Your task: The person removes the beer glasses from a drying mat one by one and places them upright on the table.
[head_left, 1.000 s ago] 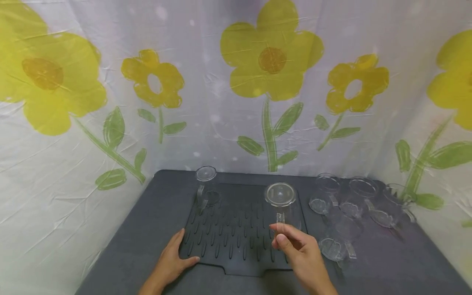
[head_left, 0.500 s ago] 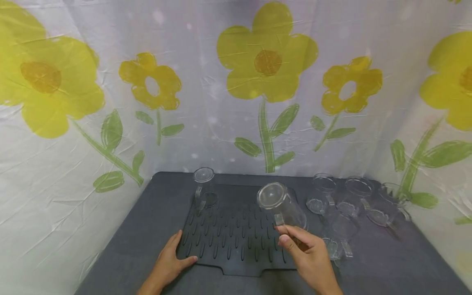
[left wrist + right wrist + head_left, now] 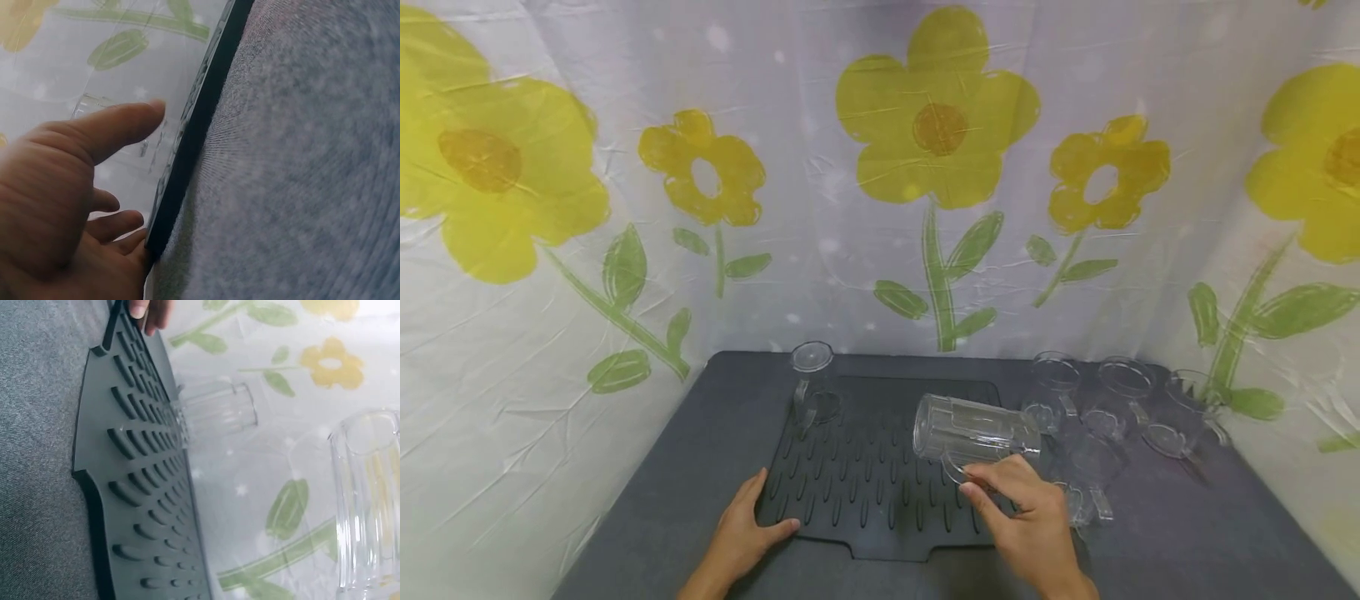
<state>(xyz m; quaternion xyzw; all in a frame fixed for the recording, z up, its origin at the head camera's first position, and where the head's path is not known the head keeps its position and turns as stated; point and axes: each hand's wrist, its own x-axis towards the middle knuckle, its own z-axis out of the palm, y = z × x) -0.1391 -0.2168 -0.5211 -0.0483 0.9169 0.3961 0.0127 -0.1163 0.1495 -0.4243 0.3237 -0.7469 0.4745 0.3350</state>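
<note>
My right hand (image 3: 1030, 517) pinches the handle of a clear glass mug (image 3: 977, 429). The mug lies on its side in the air over the right part of a dark ridged drying mat (image 3: 887, 546), one end pointing left. In the right wrist view part of this mug (image 3: 369, 506) shows at the right edge. My left hand (image 3: 741, 529) rests at the mat's front left corner, thumb spread and fingers relaxed. Another clear mug (image 3: 814, 383) stands at the mat's back left, apparently base up.
On the right of the dark table (image 3: 1187, 533) stand several clear mugs (image 3: 1124, 396) with handles, partly overlapping in view. A flower-printed curtain (image 3: 820, 275) encloses the table at the back and sides.
The held mug has turned from standing base up to lying sideways, its base end swinging left and down. My right hand has turned with it. The left hand stays at the mat corner.
</note>
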